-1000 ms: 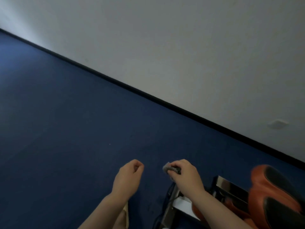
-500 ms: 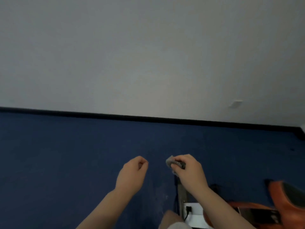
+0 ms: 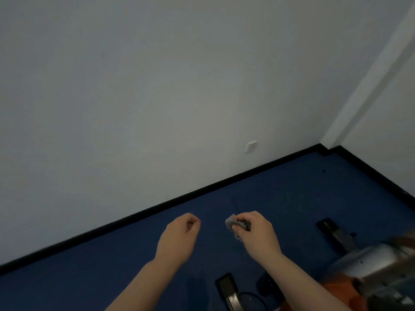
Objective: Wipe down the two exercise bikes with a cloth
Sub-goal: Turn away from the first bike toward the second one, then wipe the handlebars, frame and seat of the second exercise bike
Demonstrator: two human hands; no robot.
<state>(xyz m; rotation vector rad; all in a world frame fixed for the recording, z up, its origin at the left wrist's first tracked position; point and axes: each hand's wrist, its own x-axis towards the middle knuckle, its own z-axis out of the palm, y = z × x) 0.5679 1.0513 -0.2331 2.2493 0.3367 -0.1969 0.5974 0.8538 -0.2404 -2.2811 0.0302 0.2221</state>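
Fingertips [image 3: 243,223] of my right hand [image 3: 256,232] are pinching a small grey cloth [image 3: 233,223], bunched and poking out leftward; my left hand [image 3: 179,236] is curling loosely shut on nothing. Both are hanging over blue carpet [image 3: 292,198], while the bike [image 3: 370,268], silver and orange, is sitting low at the right edge. I'm judging I should shake the cloth flatter, then swing right and press it along the housing.

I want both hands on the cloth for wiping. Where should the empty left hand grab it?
Take the loose grey corner of the cloth that sticks out left of the right hand. Bring the left hand in from the left; the rest is balled inside the fist.
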